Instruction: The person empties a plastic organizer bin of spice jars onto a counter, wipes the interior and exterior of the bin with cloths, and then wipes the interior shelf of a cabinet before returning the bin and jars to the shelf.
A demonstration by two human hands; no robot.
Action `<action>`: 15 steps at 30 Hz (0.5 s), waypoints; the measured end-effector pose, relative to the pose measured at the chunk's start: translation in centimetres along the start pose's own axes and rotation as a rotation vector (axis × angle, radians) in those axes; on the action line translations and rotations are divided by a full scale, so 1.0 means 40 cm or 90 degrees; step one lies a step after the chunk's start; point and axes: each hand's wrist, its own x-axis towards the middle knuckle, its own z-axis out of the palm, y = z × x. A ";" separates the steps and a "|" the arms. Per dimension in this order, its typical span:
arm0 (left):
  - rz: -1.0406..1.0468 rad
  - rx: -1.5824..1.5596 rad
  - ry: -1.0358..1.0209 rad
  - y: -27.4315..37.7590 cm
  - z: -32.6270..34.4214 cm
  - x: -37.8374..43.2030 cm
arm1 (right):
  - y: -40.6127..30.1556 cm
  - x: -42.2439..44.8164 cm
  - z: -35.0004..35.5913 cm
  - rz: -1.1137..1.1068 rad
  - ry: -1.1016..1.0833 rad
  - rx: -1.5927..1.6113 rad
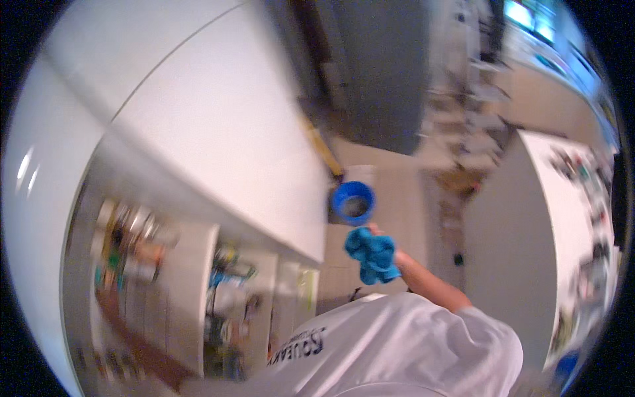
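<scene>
My right hand (pixel 375 230) holds a bunched blue cloth (pixel 373 255) that hides most of the fingers. The blue bucket (pixel 354 186) stands on the floor just beyond it, with something dark inside. On the left, my left arm stretches along an open cupboard, and my left hand (pixel 105 301) is a blur beside the items on a shelf (pixel 183 258). Whether those fingers grip anything is not clear. Bottles and small packages (pixel 139 233) crowd that shelf, too smeared to name.
A large white panel (pixel 233 149) rises above the shelves. Beyond the bucket are a long yellow object (pixel 321 146) and a tall dark grey panel (pixel 382 74). At right, a white-topped counter (pixel 540 164) carries blurred clutter. Mixed objects (pixel 461 114) lie farther off.
</scene>
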 end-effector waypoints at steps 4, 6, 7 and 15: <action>-0.034 -0.099 -0.294 0.524 -0.101 -0.244 | -0.167 -0.113 -0.066 0.033 0.039 -0.002; -0.033 -0.166 -0.494 0.697 -0.092 -0.344 | -0.271 -0.193 -0.105 -0.033 0.058 -0.072; -0.020 -0.197 -0.598 0.772 -0.059 -0.377 | -0.320 -0.234 -0.141 -0.038 0.066 -0.120; 0.277 -0.406 -0.890 1.305 0.544 -0.557 | -0.629 -0.631 -0.570 -0.279 0.461 -0.558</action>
